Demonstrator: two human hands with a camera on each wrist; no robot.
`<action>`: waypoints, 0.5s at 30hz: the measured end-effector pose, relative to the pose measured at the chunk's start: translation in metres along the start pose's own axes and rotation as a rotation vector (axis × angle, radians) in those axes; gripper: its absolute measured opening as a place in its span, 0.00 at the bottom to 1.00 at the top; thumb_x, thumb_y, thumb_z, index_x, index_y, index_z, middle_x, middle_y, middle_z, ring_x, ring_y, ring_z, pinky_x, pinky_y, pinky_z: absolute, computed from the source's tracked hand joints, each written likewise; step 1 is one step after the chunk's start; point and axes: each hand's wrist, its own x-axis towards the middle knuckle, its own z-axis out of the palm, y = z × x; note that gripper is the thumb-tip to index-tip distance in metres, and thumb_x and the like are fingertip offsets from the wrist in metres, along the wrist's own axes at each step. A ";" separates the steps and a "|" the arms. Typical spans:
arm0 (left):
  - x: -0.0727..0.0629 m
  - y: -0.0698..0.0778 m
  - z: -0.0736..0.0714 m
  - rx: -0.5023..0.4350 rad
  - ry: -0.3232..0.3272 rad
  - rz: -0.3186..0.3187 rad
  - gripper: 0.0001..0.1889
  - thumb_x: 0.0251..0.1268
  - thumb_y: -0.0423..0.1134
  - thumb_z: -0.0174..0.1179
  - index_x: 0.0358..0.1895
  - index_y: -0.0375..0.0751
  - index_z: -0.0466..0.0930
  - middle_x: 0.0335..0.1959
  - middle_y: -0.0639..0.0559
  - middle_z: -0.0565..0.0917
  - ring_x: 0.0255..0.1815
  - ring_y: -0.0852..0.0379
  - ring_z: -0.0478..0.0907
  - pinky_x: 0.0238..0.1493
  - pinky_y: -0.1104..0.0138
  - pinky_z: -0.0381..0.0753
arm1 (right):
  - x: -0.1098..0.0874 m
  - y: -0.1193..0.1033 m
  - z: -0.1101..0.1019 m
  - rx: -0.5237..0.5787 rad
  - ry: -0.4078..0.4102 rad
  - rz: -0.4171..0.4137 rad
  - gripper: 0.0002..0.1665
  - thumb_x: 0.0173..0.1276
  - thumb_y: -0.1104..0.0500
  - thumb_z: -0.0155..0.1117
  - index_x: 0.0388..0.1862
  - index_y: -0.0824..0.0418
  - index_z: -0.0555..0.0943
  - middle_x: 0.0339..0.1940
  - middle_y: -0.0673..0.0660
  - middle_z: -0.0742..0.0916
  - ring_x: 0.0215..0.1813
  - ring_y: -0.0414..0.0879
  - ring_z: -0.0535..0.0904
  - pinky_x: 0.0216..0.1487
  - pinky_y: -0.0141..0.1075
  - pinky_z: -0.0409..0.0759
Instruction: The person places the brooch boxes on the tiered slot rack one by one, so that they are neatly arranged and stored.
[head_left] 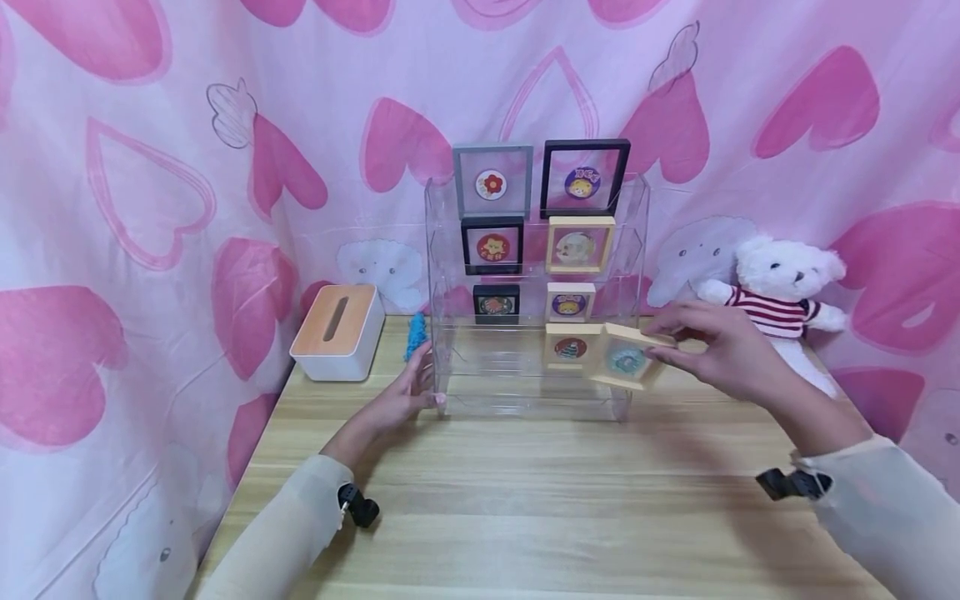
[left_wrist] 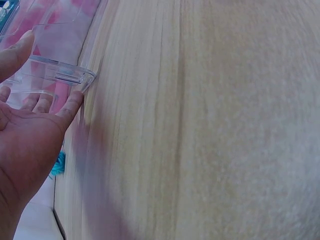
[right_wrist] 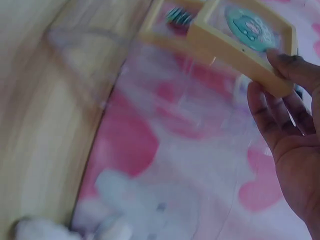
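A clear acrylic display rack (head_left: 525, 408) stands on the table with small framed badges on its tiers. My left hand (head_left: 411, 387) rests against the rack's left side, its fingers spread along the panel near the front corner, as the left wrist view also shows. With thumb and fingers, my right hand (head_left: 712, 346) pinches the right edge of a light wood frame (right_wrist: 240, 57) that holds a round green badge (right_wrist: 250, 27). This frame is tilted at the bottom tier and overlaps another light wood frame (head_left: 564, 354) with a dark red tree badge.
Higher tiers carry grey, black and light wood frames, among them a black frame (head_left: 585, 146) at top right. Left of the rack are a white tissue box (head_left: 333, 367) and a blue fuzzy item (head_left: 416, 333). A white teddy bear (head_left: 780, 275) sits at right by the pink curtain.
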 end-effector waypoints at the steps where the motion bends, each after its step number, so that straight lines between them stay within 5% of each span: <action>1: 0.000 0.000 0.000 0.004 -0.001 0.001 0.55 0.78 0.28 0.63 0.92 0.61 0.32 0.94 0.38 0.42 0.95 0.34 0.41 0.92 0.38 0.43 | 0.008 -0.004 0.004 0.006 0.004 -0.006 0.28 0.49 0.75 0.89 0.46 0.52 0.93 0.40 0.46 0.92 0.39 0.30 0.83 0.43 0.17 0.82; 9: -0.003 0.002 0.000 0.015 0.003 -0.003 0.55 0.79 0.28 0.61 0.92 0.63 0.31 0.95 0.40 0.40 0.95 0.35 0.39 0.92 0.38 0.41 | 0.067 -0.031 0.051 0.115 0.028 -0.051 0.21 0.58 0.75 0.85 0.48 0.58 0.93 0.47 0.54 0.93 0.43 0.40 0.87 0.46 0.23 0.89; 15: -0.001 0.001 0.000 0.014 -0.004 -0.005 0.55 0.80 0.28 0.61 0.92 0.63 0.31 0.95 0.41 0.40 0.95 0.35 0.38 0.92 0.37 0.40 | 0.095 -0.044 0.092 0.033 -0.021 -0.022 0.14 0.66 0.69 0.82 0.49 0.59 0.92 0.49 0.57 0.92 0.43 0.48 0.89 0.44 0.39 0.94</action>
